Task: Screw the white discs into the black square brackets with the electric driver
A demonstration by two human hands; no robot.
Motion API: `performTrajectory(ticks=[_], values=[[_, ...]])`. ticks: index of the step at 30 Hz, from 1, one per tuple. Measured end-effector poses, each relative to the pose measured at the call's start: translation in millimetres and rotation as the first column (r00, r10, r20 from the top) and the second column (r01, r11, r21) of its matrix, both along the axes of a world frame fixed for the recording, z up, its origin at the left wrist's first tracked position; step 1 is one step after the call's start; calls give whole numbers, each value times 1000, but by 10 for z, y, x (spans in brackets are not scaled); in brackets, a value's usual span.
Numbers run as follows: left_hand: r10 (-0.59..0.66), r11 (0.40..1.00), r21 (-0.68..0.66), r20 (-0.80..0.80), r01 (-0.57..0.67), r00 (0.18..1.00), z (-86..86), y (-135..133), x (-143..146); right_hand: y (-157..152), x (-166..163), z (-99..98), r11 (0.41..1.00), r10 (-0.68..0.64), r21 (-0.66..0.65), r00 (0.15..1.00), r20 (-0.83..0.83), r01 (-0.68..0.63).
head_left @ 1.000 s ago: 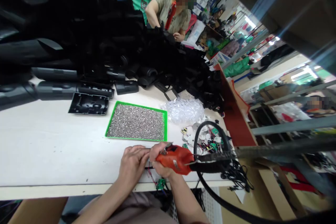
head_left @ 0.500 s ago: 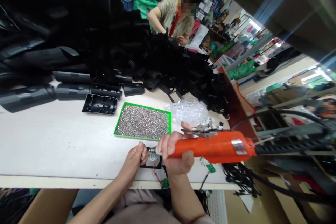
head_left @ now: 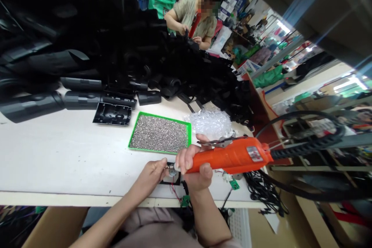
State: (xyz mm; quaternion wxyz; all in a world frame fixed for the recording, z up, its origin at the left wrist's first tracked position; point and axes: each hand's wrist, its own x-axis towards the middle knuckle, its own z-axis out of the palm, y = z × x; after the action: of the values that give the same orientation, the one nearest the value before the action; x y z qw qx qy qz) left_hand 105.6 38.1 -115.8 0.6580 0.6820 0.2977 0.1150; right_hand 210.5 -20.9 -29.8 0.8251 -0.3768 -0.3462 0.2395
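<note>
My right hand (head_left: 193, 166) is wrapped round an orange electric screwdriver (head_left: 229, 157), held nearly level with its bit pointing left. At the bit's tip, my left hand (head_left: 155, 172) is closed in a pinch; whatever sits between the fingertips is too small to make out. Below the tip, a black part with a pale round piece (head_left: 172, 180) lies on the table, partly hidden by my hands. Thin red wires run from it to a small green circuit board (head_left: 185, 201) at the table edge. Just beyond my hands sits a green tray (head_left: 189, 133) full of small metal screws.
A black half-shell (head_left: 112, 114) lies left of the tray. Clear plastic pieces (head_left: 210, 124) are heaped to its right. A large pile of black housings (head_left: 130, 42) covers the far side. Another green board (head_left: 234, 184) and black cables (head_left: 266, 192) lie right. A co-worker (head_left: 188, 15) sits opposite.
The screwdriver's rear end has shifted left and slightly up, and its cable has swung with it. My left fingertips remain at the bit. The co-worker's hands have moved a little.
</note>
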Motion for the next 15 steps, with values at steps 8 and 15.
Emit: performTrajectory(ticks=[8,15], values=[[150,455,861,-328,229,933,38,865,340,-380,246,-109,974,-142,-168,986,82,154],[148,374,914,-227,158,963,-76,901,487,-446,138,-640,948,-88,-294,990,113,118]])
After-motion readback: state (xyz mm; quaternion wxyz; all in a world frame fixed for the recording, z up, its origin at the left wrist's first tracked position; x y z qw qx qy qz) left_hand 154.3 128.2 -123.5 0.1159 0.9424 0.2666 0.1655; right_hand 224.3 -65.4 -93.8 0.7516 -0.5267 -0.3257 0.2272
